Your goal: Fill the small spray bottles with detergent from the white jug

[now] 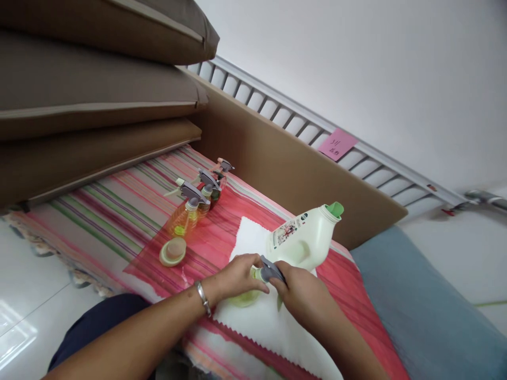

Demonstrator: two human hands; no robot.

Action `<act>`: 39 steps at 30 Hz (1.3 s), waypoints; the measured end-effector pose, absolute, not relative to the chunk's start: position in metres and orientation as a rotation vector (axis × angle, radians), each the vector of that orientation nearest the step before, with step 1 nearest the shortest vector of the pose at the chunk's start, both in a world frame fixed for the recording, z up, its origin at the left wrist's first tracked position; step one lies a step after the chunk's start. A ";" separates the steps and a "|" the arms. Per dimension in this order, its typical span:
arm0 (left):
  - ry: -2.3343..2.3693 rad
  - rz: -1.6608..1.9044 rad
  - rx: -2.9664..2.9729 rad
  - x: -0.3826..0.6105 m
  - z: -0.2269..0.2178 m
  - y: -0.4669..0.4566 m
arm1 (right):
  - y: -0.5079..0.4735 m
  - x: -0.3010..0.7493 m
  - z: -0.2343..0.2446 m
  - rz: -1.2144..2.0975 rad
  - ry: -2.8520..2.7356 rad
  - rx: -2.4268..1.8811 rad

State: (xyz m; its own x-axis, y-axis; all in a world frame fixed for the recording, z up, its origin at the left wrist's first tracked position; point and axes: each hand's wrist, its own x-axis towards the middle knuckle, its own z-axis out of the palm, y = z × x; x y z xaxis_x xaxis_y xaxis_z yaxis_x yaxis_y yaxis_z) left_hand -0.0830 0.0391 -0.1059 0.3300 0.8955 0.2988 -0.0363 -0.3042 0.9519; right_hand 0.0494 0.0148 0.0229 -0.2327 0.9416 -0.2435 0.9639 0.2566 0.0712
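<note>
My left hand (241, 275), with a silver bracelet at the wrist, closes round the neck of a small clear spray bottle (246, 300) holding pale yellow-green liquid. The bottle stands on a white cloth (245, 237) with zigzag edges. Fingers of my right hand (295, 287) grip the bottle's grey spray head (270, 269), and part of it is hidden by them. Just behind my hands is a large pale-green jug (307, 237), its spout open and green inside. A round cream-coloured cap (173, 251) lies on the striped cover to the left.
Several spray bottles with grey heads (194, 192) stand in a row at the back left on the striped cloth (114, 206). Stacked brown cushions (99, 84) rise at the left. A brown board (277, 148) and a white radiator (253, 97) run behind.
</note>
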 end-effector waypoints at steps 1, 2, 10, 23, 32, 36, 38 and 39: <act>0.739 1.122 1.581 -0.084 -0.106 0.041 | 0.014 0.049 0.023 -0.139 2.292 1.774; 0.663 1.061 1.592 -0.086 -0.105 0.043 | 0.014 0.048 0.024 -0.141 2.291 1.771; 0.797 1.131 1.556 -0.086 -0.101 0.044 | 0.014 0.048 0.023 -0.137 2.297 1.754; 0.854 1.158 1.586 -0.079 -0.105 0.041 | 0.015 0.049 0.022 -0.130 2.299 1.744; 0.965 1.128 1.610 -0.079 -0.100 0.035 | 0.016 0.047 0.020 -0.132 2.307 1.729; 0.807 1.114 1.689 -0.080 -0.106 0.041 | 0.016 0.048 0.019 -0.136 2.300 1.726; 0.641 1.020 1.740 -0.086 -0.105 0.045 | 0.015 0.048 0.020 -0.141 2.294 1.727; 0.624 0.989 1.752 -0.087 -0.104 0.045 | 0.014 0.048 0.020 -0.145 2.296 1.731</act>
State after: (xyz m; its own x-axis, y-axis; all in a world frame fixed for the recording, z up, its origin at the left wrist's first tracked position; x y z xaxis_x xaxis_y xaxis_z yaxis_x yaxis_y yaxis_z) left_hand -0.0875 0.0453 -0.1037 0.5344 0.7759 0.3352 -0.0320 -0.3776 0.9254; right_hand 0.0480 0.0143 0.0197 -0.2552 0.9294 -0.2667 0.9556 0.2845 0.0770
